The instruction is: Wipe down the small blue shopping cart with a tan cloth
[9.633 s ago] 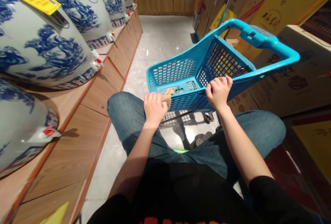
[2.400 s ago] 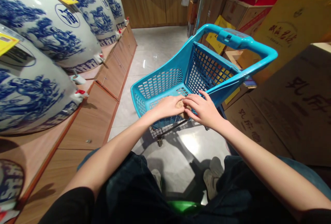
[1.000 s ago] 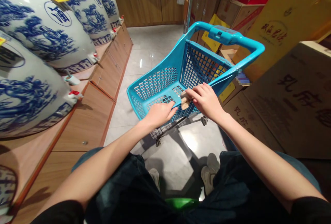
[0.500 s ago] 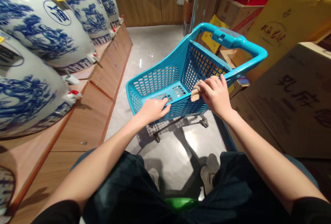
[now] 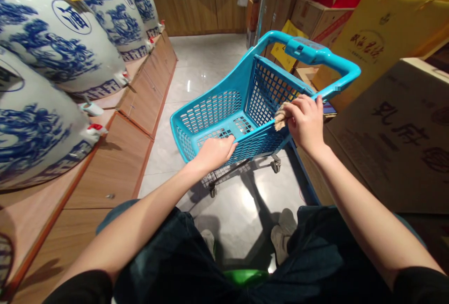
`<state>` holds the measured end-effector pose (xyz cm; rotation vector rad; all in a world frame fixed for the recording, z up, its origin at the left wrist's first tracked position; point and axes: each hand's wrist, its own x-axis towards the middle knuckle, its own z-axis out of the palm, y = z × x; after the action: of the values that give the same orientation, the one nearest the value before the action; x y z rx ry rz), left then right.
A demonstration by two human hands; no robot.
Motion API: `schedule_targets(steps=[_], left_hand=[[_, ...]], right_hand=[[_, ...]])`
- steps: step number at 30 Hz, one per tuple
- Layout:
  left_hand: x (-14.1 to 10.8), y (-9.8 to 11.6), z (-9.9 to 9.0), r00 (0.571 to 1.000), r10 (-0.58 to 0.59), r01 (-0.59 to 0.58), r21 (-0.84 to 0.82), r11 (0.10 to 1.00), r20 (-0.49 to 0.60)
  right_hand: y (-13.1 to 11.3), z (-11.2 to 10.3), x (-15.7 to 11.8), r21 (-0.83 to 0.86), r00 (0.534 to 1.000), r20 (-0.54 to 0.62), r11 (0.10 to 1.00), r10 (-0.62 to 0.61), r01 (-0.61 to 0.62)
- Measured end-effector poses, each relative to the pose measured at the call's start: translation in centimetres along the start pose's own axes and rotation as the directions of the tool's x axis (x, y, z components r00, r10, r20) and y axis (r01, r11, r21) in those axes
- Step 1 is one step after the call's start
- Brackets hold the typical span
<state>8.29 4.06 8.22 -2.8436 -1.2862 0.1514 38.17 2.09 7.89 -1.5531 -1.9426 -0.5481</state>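
Note:
A blue plastic shopping cart [image 5: 210, 107] stands in front of me, turned at an angle, its basket holding nothing that I can see. My left hand [image 5: 216, 151] is closed over the near top rim of the basket. Higher up on that same rim, close to the handle [image 5: 308, 51], my right hand [image 5: 306, 119] presses a beige cloth [image 5: 281, 116] against the plastic. Part of the cloth is hidden under the fingers. Wheels [image 5: 276, 164] show below the basket on the shiny floor.
On the left, large blue-and-white porcelain jars [image 5: 52, 51] with red-handled taps stand on a wooden cabinet [image 5: 105, 163]. Cardboard boxes [image 5: 393, 135] and a yellow gift bag [image 5: 382, 32] crowd the right side. A wooden counter [image 5: 196, 4] closes off the back. Something green [image 5: 245, 277] lies beneath me.
My right hand has slid with the cloth along the rim, up and right toward the handle. The left hand has shifted slightly right and its fingers have closed more on the rim.

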Motion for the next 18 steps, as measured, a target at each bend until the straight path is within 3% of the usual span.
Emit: schedule_targets(steps=[3, 5, 11, 14, 18], left_hand=[[-0.1, 0.0, 0.1, 1.000, 0.010, -0.010, 0.009, 1.000, -0.010], [-0.2, 0.0, 0.1, 1.000, 0.022, -0.021, 0.015, 1.000, -0.007], [-0.4, 0.0, 0.1, 0.999, 0.034, -0.034, 0.023, 0.999, -0.001], [-0.5, 0.1, 0.4, 0.999, 0.034, -0.034, 0.017, 0.999, -0.014], [-0.5, 0.1, 0.4, 0.999, 0.040, -0.040, 0.026, 0.999, -0.019]], right_hand=[[-1.6, 0.7, -0.4, 0.046, 0.989, 0.090, 0.993, -0.116, 0.112], [-1.2, 0.2, -0.3, 0.050, 0.981, 0.132, 0.990, -0.141, 0.135], [3.2, -2.0, 0.4, -0.046, 1.000, -0.021, 0.999, -0.015, 0.014], [2.9, -1.3, 0.1, -0.044, 0.998, -0.067, 0.999, 0.003, -0.006], [2.1, -0.7, -0.3, -0.047, 0.998, 0.032, 0.998, -0.051, 0.052]])
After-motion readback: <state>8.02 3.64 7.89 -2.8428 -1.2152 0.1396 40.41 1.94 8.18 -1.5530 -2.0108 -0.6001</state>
